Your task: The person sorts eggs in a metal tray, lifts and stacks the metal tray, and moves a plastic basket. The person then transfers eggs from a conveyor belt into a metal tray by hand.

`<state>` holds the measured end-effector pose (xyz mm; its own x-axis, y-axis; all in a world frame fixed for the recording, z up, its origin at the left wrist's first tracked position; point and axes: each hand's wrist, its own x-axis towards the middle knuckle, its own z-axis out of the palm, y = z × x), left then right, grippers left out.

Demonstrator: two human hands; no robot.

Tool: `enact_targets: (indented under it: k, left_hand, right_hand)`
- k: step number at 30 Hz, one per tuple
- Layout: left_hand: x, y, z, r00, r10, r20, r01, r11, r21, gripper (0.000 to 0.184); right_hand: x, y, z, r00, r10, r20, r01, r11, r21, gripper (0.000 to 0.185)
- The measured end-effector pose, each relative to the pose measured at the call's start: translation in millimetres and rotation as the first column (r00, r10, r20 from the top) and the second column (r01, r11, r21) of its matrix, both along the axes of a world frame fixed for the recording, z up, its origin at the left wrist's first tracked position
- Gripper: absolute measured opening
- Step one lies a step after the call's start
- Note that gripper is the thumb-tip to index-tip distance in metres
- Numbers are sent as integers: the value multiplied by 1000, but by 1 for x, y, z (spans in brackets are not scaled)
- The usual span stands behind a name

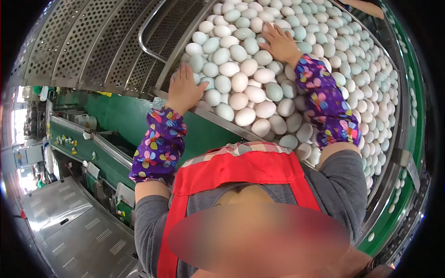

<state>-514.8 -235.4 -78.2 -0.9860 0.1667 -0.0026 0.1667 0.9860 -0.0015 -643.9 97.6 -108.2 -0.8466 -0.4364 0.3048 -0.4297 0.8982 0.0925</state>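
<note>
Many white, pinkish and pale green eggs (255, 94) fill a wide metal-edged tray (227, 124) in front of me. At the tray's near left corner, my left hand (183, 89) rests on the eggs by the rim, fingers apart and pointing away from me. Farther in, my right hand (281, 43) lies palm down over the eggs with its fingers spread. Neither hand holds an egg. Purple patterned sleeves cover both my forearms.
Perforated metal panels (104, 44) with a bent metal handle (144, 39) stand at the upper left. Green conveyor belts (125, 116) run at the left and along the right, where some eggs (397, 192) lie. Another person's arm (364, 6) shows at the top right.
</note>
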Motion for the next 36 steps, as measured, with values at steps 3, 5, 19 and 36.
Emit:
enact_targets:
  k: [3, 5, 19, 36]
  left_hand:
    - [6, -5, 4, 999, -14, -42, 17, 997, 78, 82]
    - [9, -3, 2, 998, -33, -56, 38, 996, 81, 78]
    - [48, -144, 50, 768, 50, -638, 383, 763, 520, 35]
    - [54, -419, 145, 424, 338, -840, 380, 776, 504, 30]
  right_hand:
    - [-2, -9, 12, 998, 55, -19, -57, 989, -138, 58]
    - [-1, -35, 17, 988, 148, -43, -154, 962, -228, 57]
    - [68, -182, 26, 917, 385, 108, -349, 902, -252, 65]
    - [47, -445, 364, 540, 578, -612, -817, 537, -213, 50]
